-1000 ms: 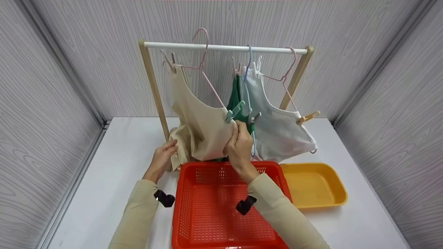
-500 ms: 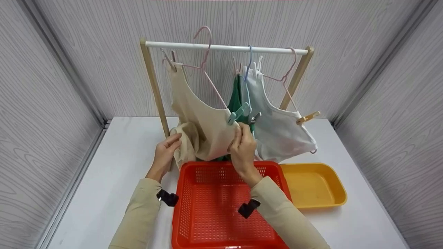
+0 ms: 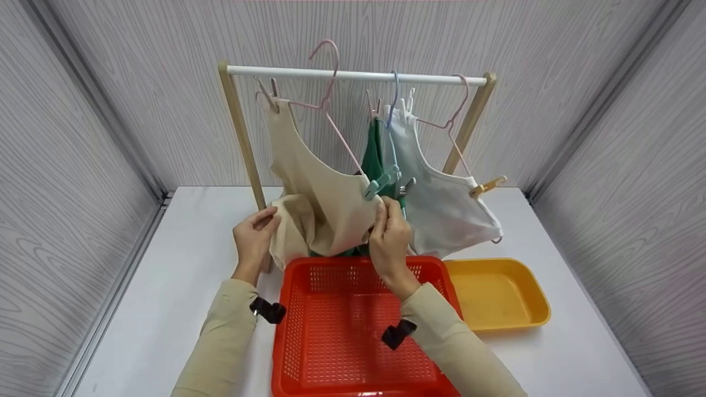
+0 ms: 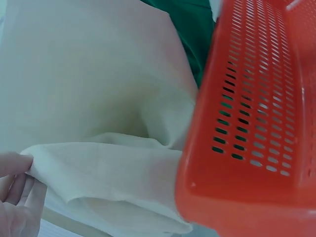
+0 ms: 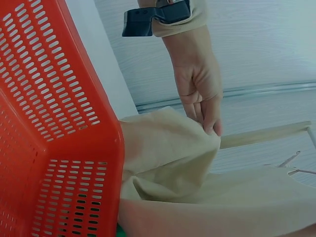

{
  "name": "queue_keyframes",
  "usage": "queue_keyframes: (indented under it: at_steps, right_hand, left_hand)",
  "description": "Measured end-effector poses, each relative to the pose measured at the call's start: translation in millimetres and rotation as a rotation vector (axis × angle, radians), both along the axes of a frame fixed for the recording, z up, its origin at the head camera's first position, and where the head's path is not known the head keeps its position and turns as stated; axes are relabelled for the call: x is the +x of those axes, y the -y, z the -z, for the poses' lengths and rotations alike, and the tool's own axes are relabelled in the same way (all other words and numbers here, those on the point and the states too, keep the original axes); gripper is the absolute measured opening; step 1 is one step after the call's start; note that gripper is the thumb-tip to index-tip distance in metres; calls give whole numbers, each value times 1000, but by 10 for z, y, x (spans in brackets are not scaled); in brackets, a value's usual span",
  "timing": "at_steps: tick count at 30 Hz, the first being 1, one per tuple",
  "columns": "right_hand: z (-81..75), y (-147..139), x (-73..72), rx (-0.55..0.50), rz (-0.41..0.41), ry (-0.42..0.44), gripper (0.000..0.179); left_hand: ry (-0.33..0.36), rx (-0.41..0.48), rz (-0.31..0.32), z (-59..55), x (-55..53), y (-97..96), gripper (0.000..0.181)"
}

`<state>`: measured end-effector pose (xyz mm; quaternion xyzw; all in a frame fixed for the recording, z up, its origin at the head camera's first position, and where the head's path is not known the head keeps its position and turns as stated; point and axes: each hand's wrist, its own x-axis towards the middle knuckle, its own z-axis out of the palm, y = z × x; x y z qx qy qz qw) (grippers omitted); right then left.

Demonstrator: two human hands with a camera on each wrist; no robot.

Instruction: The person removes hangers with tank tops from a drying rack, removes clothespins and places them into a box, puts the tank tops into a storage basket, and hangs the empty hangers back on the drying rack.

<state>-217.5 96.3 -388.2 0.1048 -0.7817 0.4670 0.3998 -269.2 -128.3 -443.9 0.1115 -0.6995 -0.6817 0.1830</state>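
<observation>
A beige tank top [image 3: 325, 182] hangs from a pink hanger [image 3: 345, 143], whose hook stands above the rail in the head view. A brown clothespin [image 3: 268, 98] grips one shoulder, a teal clothespin [image 3: 380, 183] the other. My left hand [image 3: 253, 237] pinches the lower left edge of the top between thumb and fingers, lifting a fold, as the right wrist view also shows at the left hand [image 5: 197, 89]. Just below the teal clothespin, my right hand [image 3: 390, 237] pinches the top's right edge. The fabric between the hands sags in folds behind the red basket.
A red perforated basket [image 3: 278, 331] stands in front, beside a yellow tray [image 3: 543, 309]. The rack's white rail [image 3: 419, 78] also bears a white tank top [image 3: 441, 209] and a green garment [image 3: 374, 154], partly hidden. Wood-grain panels enclose the white table [image 3: 149, 292].
My left hand has moved up and slightly left, drawing the fabric's lower edge up with it. My right hand and the teal clothespin have shifted slightly right. The pink hanger's hook is slightly higher.
</observation>
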Motion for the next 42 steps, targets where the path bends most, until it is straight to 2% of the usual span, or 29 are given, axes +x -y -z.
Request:
queue_keyframes:
  at_steps: [3,6,8,11,16,20,26,30,32,35,38,42]
  right_hand:
    - [0,0,4,5,5,-5,15]
    - [2,3,6,12,11,-18,14]
    - [4,4,6,17,12,-29,14]
    - [7,3,11,22,18,-48,14]
    - [14,-21,24,21,24,-48,13]
    - [31,-45,29,23,6,-38,13]
    - [41,-56,45,36,-6,-53,12]
    - [47,-60,43,32,-8,-51,13]
    - [46,-63,45,26,-10,-46,13]
    - [50,-73,46,21,-7,-44,13]
    - [55,-85,44,19,-8,-45,13]
    - [63,-103,43,21,-13,-56,12]
  left_hand:
    - [-21,94,-1,-96,8,-24,27]
    - [-54,176,31,-205,47,-81,28]
    - [-69,187,64,-264,96,-132,27]
    - [-92,143,128,-328,199,-216,25]
    - [-121,-13,283,-349,391,-368,20]
    - [-109,-209,449,-245,492,-451,14]
    - [-85,-483,678,-44,554,-494,13]
    - [-40,-601,768,52,555,-473,19]
    - [-28,-626,774,91,546,-452,22]
    - [-30,-636,724,133,525,-424,21]
    - [-64,-659,614,165,492,-397,17]
    - [-108,-713,431,176,436,-349,14]
